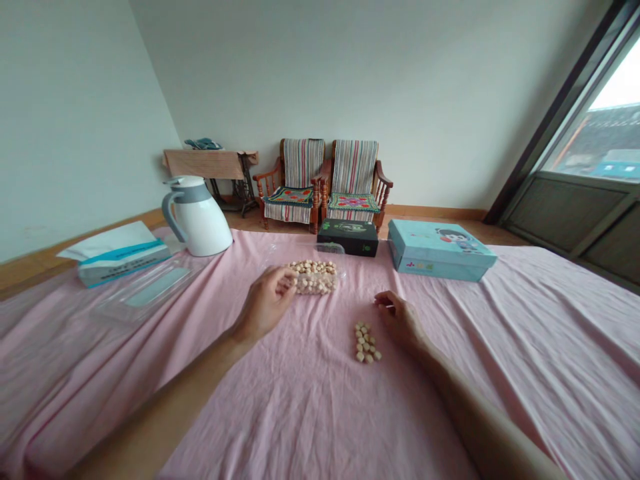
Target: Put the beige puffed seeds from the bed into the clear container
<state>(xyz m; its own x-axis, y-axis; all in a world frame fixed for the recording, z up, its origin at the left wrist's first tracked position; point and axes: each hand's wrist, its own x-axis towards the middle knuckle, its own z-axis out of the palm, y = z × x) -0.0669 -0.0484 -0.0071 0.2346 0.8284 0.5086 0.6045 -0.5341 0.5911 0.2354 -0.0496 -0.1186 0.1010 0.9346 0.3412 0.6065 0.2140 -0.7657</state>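
Observation:
A clear plastic tub (314, 277) filled with pale, rounded nut-like pieces stands on the pink cloth (260, 413), just ahead of me. My left hand (265, 303) has curled fingers at the tub's near left side, touching it or nearly so. Whether those fingers pinch a piece is hidden. A small elongated heap of the same pieces (365, 343) lies on the cloth, apart from the tub. My right hand (397, 320) rests just right of that heap, fingers curled inward, not touching it. I cannot tell whether it holds anything.
A flat clear plastic lid (145, 290), a tissue box (117, 253) and a white thermal jug (197, 220) stand at the left. A black box (347, 237) and a pale blue box (440, 250) lie at the far edge. Wooden armchairs (325, 187) stand beyond.

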